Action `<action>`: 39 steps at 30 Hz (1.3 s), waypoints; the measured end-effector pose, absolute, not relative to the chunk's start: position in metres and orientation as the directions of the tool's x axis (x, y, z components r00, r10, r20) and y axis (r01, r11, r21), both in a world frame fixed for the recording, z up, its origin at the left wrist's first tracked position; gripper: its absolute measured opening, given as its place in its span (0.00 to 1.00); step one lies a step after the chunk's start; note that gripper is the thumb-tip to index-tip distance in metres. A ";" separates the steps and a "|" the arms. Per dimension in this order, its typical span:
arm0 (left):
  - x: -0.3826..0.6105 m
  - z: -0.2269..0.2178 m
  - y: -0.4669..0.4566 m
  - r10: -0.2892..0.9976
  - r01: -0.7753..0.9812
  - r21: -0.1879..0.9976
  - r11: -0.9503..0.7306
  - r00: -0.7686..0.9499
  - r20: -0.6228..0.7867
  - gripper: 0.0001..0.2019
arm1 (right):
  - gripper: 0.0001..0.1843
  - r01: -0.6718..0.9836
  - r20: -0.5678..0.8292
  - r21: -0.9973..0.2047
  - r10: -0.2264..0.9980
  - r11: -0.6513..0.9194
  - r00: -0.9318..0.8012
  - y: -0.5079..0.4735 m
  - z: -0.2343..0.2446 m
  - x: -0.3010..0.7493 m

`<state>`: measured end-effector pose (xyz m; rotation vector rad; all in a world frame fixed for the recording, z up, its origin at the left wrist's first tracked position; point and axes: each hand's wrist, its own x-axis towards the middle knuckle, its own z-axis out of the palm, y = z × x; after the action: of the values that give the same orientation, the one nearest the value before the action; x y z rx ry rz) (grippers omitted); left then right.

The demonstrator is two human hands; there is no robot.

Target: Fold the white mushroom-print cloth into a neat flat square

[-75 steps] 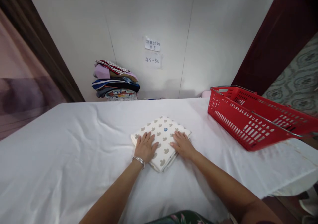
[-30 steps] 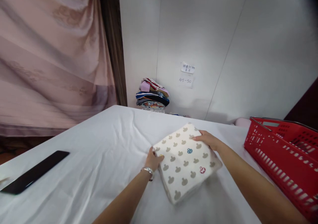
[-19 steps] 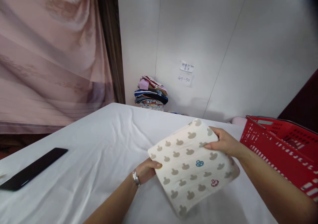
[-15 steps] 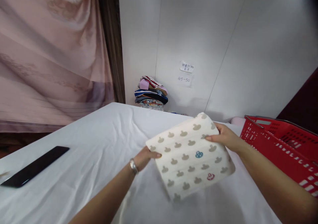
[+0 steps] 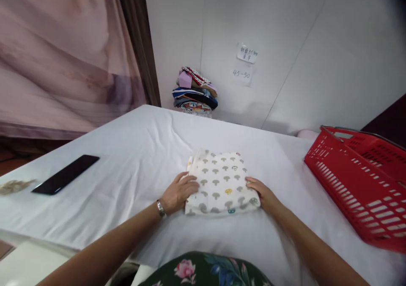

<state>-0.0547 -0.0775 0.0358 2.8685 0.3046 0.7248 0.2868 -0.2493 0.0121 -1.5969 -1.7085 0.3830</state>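
Note:
A folded white cloth (image 5: pixel 218 180) printed with grey mushrooms, plus a few yellow, green and blue ones, lies flat on the white-covered table (image 5: pixel 133 150) in front of me. My left hand (image 5: pixel 180 191), with a silver bracelet at the wrist, grips its left edge, fingers over the top. On the opposite side, my right hand (image 5: pixel 261 191) has the right edge, its fingertips on the upper face and the rest of its grip partly hidden. The cloth's layers show at its upper left corner.
A red plastic basket (image 5: pixel 352 184) stands at the right. On the left lie a black flat slab (image 5: pixel 68 174) and a small beige item (image 5: pixel 14 187). Stacked folded clothes (image 5: pixel 195 93) sit by the wall beyond the far edge. A pink curtain (image 5: pixel 63 57) hangs at left.
The cloth was held up tilted between both hands; now it rests flat on the table, nearer to me, with a different printed face showing. My view has tilted downward.

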 end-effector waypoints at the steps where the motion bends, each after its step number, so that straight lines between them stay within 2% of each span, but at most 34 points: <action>1: -0.057 0.025 -0.083 0.238 0.156 0.211 -0.965 0.858 0.455 0.11 | 0.16 0.708 0.259 -0.694 0.962 0.126 0.083 -0.255 0.001 0.285; 5: -0.064 0.014 -0.096 0.305 0.207 0.250 -0.946 0.830 0.467 0.16 | 0.17 0.677 0.100 -0.735 0.984 -0.027 0.147 -0.272 -0.001 0.283; 7: -0.068 0.016 -0.099 0.327 0.211 0.289 -0.934 0.831 0.450 0.21 | 0.17 0.679 0.079 -0.732 0.983 -0.054 0.163 -0.278 0.011 0.279; 11: -0.079 0.025 -0.109 0.373 0.225 0.374 -0.900 0.840 0.393 0.29 | 0.18 0.749 0.167 -0.663 0.976 0.005 0.142 -0.289 0.025 0.260; 17: -0.087 0.039 -0.123 0.370 0.217 0.401 -0.890 0.857 0.358 0.29 | 0.20 0.897 0.356 -0.382 0.931 0.221 -0.078 -0.296 -0.003 0.248; 21: -0.090 0.036 -0.129 0.385 0.191 0.451 -0.872 0.837 0.389 0.27 | 0.19 0.927 0.428 -0.296 0.900 0.229 -0.085 -0.297 -0.020 0.252; 25: -0.096 0.027 -0.135 0.455 0.161 0.570 -0.806 0.783 0.424 0.27 | 0.19 0.944 0.440 -0.241 0.892 0.226 -0.102 -0.302 -0.017 0.249; 29: -0.095 0.030 -0.132 0.577 0.150 0.752 -0.641 0.740 0.345 0.14 | 0.23 0.955 0.458 -0.164 0.877 0.246 -0.147 -0.299 -0.005 0.237; 32: -0.082 0.034 -0.118 0.747 0.221 0.850 -0.479 0.612 0.261 0.12 | 0.30 0.959 0.412 -0.094 0.887 0.266 -0.206 -0.291 -0.004 0.224; 36: -0.054 0.035 -0.091 0.913 0.426 0.856 -0.293 0.391 0.118 0.10 | 0.31 0.948 0.367 -0.017 0.884 0.317 -0.289 -0.284 -0.013 0.217; 39: -0.034 0.033 -0.073 0.954 0.587 0.800 -0.125 0.294 -0.066 0.12 | 0.26 0.937 0.358 -0.113 0.893 0.330 -0.272 -0.285 -0.013 0.224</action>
<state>-0.0344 -0.0730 0.0332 1.8146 1.3866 0.6191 0.2238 -0.2854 -0.0129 -1.6249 -2.2448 -0.1697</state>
